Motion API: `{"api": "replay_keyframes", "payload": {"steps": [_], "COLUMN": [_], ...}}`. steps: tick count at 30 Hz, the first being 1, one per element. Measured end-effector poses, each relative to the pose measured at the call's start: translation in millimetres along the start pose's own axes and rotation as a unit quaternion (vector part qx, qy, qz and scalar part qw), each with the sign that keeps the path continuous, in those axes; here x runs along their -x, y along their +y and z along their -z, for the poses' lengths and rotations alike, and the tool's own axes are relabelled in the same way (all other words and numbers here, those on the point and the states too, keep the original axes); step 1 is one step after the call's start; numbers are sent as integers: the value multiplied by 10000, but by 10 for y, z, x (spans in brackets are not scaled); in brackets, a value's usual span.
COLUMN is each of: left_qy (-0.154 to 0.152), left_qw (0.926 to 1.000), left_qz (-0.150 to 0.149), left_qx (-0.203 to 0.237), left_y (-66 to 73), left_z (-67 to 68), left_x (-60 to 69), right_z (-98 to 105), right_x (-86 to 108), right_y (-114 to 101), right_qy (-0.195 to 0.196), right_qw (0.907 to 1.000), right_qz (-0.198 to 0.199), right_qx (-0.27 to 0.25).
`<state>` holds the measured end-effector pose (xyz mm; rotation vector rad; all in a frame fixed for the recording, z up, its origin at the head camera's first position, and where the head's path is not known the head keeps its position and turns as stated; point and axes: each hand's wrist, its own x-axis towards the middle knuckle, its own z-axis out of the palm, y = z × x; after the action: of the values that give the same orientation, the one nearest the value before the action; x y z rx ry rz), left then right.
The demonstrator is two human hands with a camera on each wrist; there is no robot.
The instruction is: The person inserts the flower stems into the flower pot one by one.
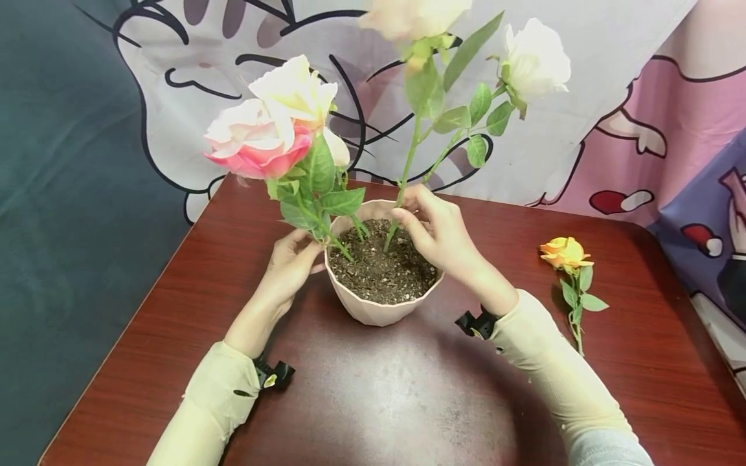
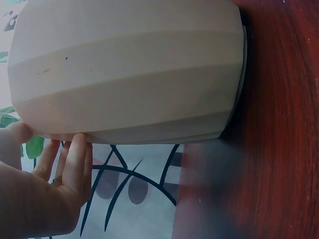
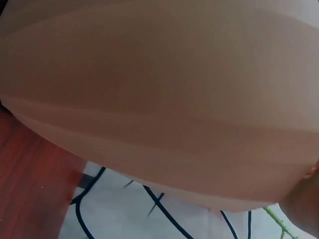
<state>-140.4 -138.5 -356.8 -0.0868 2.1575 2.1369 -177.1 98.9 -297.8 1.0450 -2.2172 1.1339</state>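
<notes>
A pale, faceted flowerpot [image 1: 377,315] full of dark soil [image 1: 390,278] stands on the table. My left hand [image 1: 289,268] holds its left rim; the left wrist view shows the fingers [image 2: 76,162] against the pot's side. With thumb and fingers, my right hand [image 1: 443,233] pinches the green stem of a pale rose [image 1: 416,16], whose lower end meets the soil. Behind it leans a white rose [image 1: 536,61]; its stem base is hidden by the right hand. On the left, a pink-and-white rose [image 1: 256,139] and a cream rose [image 1: 297,90] rise from the pot.
A yellow-orange rose [image 1: 565,254] lies on the red-brown table [image 1: 408,401], right of the right forearm. Behind the table hangs a cloth with cartoon figures [image 1: 192,129]. Small black wrist cameras [image 1: 478,323] sit under both wrists.
</notes>
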Motion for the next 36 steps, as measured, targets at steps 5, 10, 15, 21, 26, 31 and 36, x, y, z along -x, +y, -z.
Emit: {"api": "replay_keyframes", "payload": {"steps": [5, 10, 15, 21, 26, 31, 36], "left_qy": [-7, -44, -32, 64, 164, 77, 91], "left_qw": [10000, 10000, 9999, 10000, 9997, 9999, 9999], "left_qz": [45, 46, 47, 67, 101, 116, 110], "left_qx": [1, 48, 88, -4, -162, -57, -91], "left_y": [-20, -28, -10, 34, 48, 20, -4], "left_z": [-3, -8, -17, -16, 3, -12, 1], "left_x": [11, 15, 30, 29, 28, 7, -3], "right_z": [-10, -9, -3, -22, -43, -84, -135], "right_x": [33, 35, 35, 63, 39, 39, 39], "right_y": [-7, -71, -98, -30, 32, 72, 90], "right_qy": [-91, -117, -237, -330, -469, -501, -650], "right_qw": [9999, 9992, 9988, 9986, 9984, 9972, 9968], "right_qz": [-61, 89, 150, 123, 89, 73, 44], "right_qx": [85, 368, 403, 387, 318, 553, 472]}}
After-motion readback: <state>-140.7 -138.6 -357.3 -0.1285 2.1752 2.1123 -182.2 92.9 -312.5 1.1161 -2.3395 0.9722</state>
